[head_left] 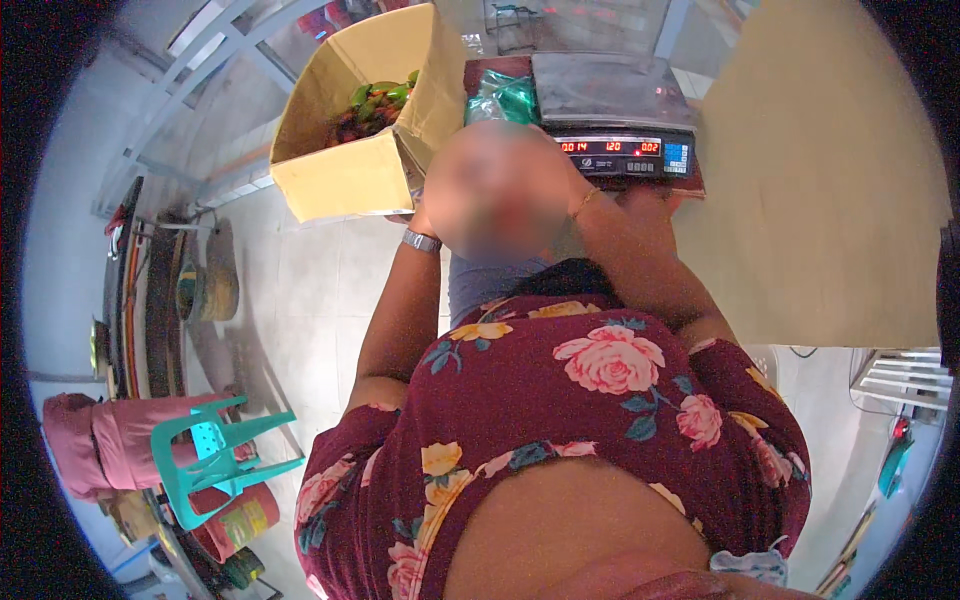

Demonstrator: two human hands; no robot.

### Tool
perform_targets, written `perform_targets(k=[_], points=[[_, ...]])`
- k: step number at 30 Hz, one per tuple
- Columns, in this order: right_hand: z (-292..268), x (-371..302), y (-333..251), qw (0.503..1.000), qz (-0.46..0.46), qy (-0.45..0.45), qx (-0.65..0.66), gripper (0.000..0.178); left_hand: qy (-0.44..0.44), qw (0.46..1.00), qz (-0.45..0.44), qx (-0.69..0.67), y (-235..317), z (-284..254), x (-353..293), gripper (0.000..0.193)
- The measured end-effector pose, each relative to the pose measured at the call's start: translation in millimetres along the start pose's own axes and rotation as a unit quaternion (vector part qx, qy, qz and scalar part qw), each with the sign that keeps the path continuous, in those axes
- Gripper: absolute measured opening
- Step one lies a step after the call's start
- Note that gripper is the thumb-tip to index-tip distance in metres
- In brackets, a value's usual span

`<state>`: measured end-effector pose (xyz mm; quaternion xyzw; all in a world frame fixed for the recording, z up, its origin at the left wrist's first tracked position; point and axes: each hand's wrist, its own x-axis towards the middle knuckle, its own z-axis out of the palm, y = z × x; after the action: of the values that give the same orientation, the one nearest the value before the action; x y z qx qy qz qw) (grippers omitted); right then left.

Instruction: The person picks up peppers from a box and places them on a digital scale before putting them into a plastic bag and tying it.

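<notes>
- Box (345, 190): it stands left of the hands with its flaps open, holding a loose heap of what look like red and green peppers. I'd keep those flaps spread, so reaching in stays easy.
- Scale (620, 90): on the counter (690, 186), display lit. For a steady reading I'd centre any load and keep forearms off the pan.
- Left hand (428, 214), right hand (576, 186): close together between box and scale; blur covers the fingers, so I cannot tell how open they are or what they hold.
- Bags (500, 97): green plastic, crumpled beside the scale; I'd keep them off its pan.
- Peppers (372, 112): deep inside the box; I'd judge a light grip best against bruising.
</notes>
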<state>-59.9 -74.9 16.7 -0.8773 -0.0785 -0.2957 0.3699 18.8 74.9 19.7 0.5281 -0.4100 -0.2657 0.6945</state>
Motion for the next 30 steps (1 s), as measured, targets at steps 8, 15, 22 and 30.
perform_targets(k=[8, 15, 22, 30], points=[[-36.6, 5.4, -18.6, 0.990, 0.130, -0.021, 0.056, 0.016, -0.076, 0.987, -0.029, 0.137, -10.6, 11.7, 1.3, 0.017], [-54.7, 10.8, -35.0, 0.988, 0.148, 0.013, 0.044, 0.017, -0.101, 0.983, -0.072, 0.132, 16.2, 21.2, 7.6, 0.018], [-70.0, 12.5, -37.4, 0.978, 0.116, -0.045, 0.165, 0.010, -0.048, 0.996, -0.034, 0.067, 22.7, 34.3, 12.1, 0.016], [-89.2, 11.5, -73.8, 0.963, 0.206, -0.020, 0.174, 0.009, -0.012, 0.933, 0.177, 0.314, 10.5, 49.8, 19.5, 0.032]])
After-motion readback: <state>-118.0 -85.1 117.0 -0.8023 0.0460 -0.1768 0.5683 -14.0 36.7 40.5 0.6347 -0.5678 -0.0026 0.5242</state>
